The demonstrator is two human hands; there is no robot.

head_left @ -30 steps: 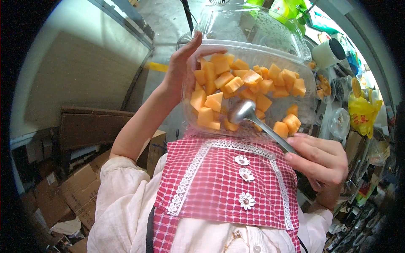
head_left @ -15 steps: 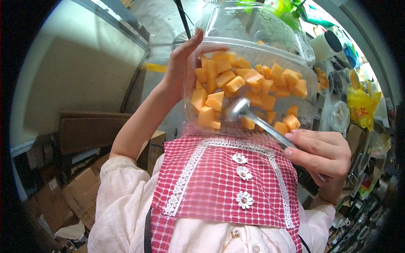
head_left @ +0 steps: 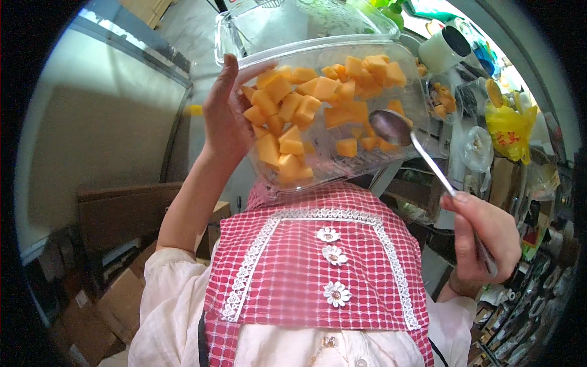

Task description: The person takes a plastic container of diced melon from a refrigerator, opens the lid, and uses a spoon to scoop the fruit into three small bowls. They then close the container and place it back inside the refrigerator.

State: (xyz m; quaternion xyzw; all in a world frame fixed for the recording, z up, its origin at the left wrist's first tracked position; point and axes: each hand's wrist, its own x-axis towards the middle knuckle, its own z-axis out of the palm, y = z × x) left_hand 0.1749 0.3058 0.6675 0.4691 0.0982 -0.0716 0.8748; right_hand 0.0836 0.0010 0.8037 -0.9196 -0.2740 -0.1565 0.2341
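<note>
clearly, in the head view, i see the left hand (head_left: pixel 227 119) wrapped around the left side of a clear, rectangular plastic container (head_left: pixel 361 166), thumb up at the rim and fingers partly hidden behind the wall. the container sits in front of the chest, its near edge over the top of a red-and-white checked apron (head_left: pixel 293 269) with white lace and flower trims. i find the orange melon chunks (head_left: pixel 325 89) inside it, heaped along the left and far sides, with a few nearer the right. my right hand (head_left: pixel 486 235) is closed around the handle of a shiny metal spoon (head_left: pixel 391 126), whose bowl hangs over the container's right part; i cannot tell whether it touches fruit. a clear plastic lid (head_left: pixel 306 24) stands just beyond the far rim, and a yellow plastic bag (head_left: pixel 512 131) lies off to the right.
</note>
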